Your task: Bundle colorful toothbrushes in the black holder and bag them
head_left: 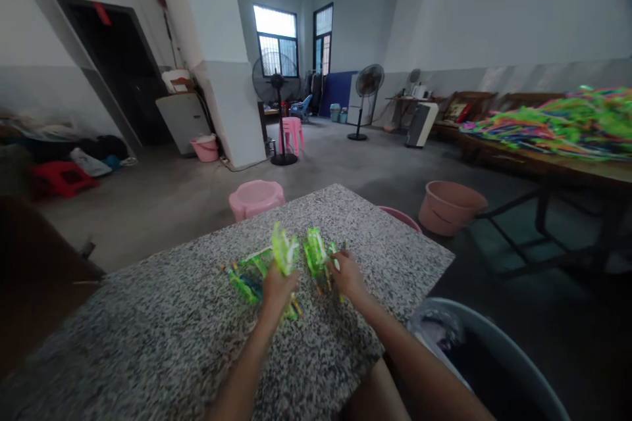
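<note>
My left hand [277, 291] is closed around a bright green plastic bundle [283, 247] with whitish parts, raised above the speckled stone tabletop [182, 316]. To its right, my right hand [349, 275] has its fingers closed at the edge of a second green plastic bundle [315, 251] with orange-tipped ends. Partly behind my left hand lies a loose group of green and dark blue strips [243, 285], also with orange tips. Motion blur keeps me from telling exactly what kind of items these are.
A large grey tub [513, 348] with a clear plastic bag stands at the right table edge. Beyond the table are a pink stool [257, 195] and a pink bucket [450, 208]. A colourful heap of strips [557, 122] covers a side table at right. Two standing fans are farther back.
</note>
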